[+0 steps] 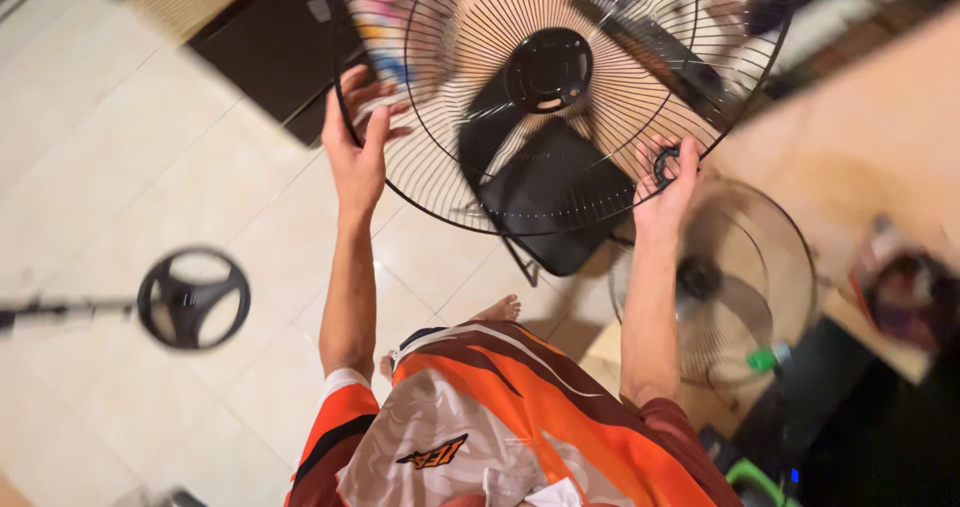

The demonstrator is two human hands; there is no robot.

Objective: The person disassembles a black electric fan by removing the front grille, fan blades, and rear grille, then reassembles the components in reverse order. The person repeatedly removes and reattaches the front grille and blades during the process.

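Head cam view, the only one: the person was holding up a big round wire fan guard (pixel 520 87) with a black hub in the middle, out in front of the chest and above the floor. Everything else I'll place relative to that guard.

The left hand (pixel 358 142) was on the guard's left rim, thumb hooked on the edge and fingers (pixel 372 95) spread fairly wide, pressed against the wires rather than curled tight. The right hand (pixel 672 182) was at the guard's lower right rim, fingers closed around a small black ring-shaped part (pixel 665 164) sitting right at the edge. I couldn't tell whether that part was a clip on the guard or something separate, too blurry.

Seen through the wires, a black chair (pixel 555 202) stood below and behind the guard. Just below and to the right of the guard, a second wire guard (pixel 745 277) lay flat on a light surface, near the right forearm. Well off to the lower left of the guard, a round black fan base (pixel 193 298) on a pole sat on the pale tiled floor (pixel 120 147). Directly below the guard, the person's orange, white and dark red shirt (pixel 500 417) filled the bottom, with bare toes (pixel 500 310) peeking out above it.
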